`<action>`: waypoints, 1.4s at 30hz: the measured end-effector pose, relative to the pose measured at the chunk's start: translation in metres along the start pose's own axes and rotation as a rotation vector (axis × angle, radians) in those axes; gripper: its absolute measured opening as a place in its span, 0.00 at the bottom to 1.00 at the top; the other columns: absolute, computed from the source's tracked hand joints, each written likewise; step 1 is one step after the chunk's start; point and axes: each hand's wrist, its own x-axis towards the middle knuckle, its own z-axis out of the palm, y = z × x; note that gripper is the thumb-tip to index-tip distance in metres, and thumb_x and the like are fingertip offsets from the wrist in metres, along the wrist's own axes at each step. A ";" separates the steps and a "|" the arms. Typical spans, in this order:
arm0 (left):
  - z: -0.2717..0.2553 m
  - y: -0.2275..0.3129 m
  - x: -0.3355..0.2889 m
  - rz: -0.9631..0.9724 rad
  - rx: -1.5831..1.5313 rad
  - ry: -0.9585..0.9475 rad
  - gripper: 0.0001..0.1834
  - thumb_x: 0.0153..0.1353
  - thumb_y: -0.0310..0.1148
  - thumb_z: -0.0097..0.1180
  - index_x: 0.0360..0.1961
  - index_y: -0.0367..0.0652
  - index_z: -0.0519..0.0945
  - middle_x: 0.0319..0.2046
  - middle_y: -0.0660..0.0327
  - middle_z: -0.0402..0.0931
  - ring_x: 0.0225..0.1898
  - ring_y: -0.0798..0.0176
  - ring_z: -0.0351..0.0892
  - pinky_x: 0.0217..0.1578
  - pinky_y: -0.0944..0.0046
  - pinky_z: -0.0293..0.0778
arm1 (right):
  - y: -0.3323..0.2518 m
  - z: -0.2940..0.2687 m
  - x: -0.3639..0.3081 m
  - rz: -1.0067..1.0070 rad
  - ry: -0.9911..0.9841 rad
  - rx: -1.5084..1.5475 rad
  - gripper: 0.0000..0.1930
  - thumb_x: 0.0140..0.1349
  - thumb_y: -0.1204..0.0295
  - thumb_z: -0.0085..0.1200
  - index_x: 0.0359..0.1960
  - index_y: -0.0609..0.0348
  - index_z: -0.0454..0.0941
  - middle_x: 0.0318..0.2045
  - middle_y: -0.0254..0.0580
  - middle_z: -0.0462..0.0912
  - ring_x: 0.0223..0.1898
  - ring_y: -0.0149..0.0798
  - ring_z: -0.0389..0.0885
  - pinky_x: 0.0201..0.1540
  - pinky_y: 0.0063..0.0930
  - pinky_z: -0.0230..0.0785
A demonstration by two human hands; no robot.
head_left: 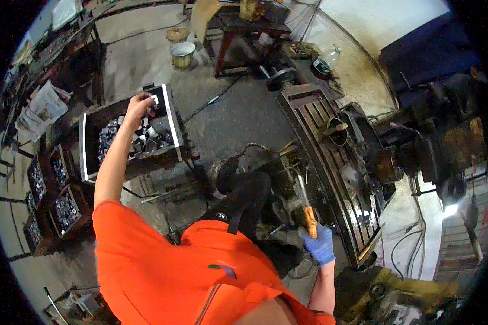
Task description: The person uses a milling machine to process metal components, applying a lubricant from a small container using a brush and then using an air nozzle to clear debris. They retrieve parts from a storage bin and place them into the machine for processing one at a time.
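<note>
My bare left hand point(140, 106) reaches over a dark metal bin point(173, 122) with pale rims. Its fingers pinch a small bright metal piece point(155, 99). Below the hand, a heap of small metal blocks point(146, 136) lies in the bin. My right hand point(319, 245), in a blue glove, is low on the right, closed around the orange handle point(310, 219) of a hand tool. A narrow pale shaft point(302, 189) points forward from the handle; the tool's exact kind is unclear. It is beside the long slotted machine table point(319, 146).
Milling-type machinery point(417, 141) stands at the right. Several crates of metal parts point(66, 210) sit at the left. A bucket point(183, 53) and a dark workbench point(244, 27) are at the far side. Rods point(171, 192) stick out near my legs.
</note>
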 end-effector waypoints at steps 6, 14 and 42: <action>0.131 0.075 -0.044 0.154 -0.033 -0.446 0.11 0.51 0.32 0.52 0.33 0.36 0.73 0.23 0.62 0.72 0.20 0.70 0.71 0.22 0.68 0.71 | -0.081 -0.003 0.035 -0.129 -0.170 -0.232 0.23 0.51 0.49 0.49 0.26 0.60 0.78 0.21 0.53 0.78 0.28 0.54 0.77 0.32 0.42 0.69; 0.359 0.043 -0.116 -0.063 -0.068 -0.924 0.06 0.46 0.26 0.53 0.23 0.37 0.69 0.20 0.61 0.70 0.19 0.69 0.71 0.19 0.67 0.69 | -0.010 -0.025 0.032 -0.035 -0.056 -0.349 0.26 0.49 0.46 0.48 0.22 0.60 0.78 0.20 0.56 0.76 0.26 0.56 0.74 0.30 0.41 0.66; 0.649 0.039 -0.192 1.215 0.598 -0.809 0.11 0.48 0.33 0.54 0.36 0.46 0.76 0.31 0.54 0.76 0.34 0.50 0.76 0.34 0.53 0.72 | 0.202 -0.011 -0.036 0.449 0.699 0.530 0.19 0.47 0.66 0.61 0.37 0.68 0.78 0.32 0.45 0.82 0.33 0.31 0.78 0.36 0.24 0.69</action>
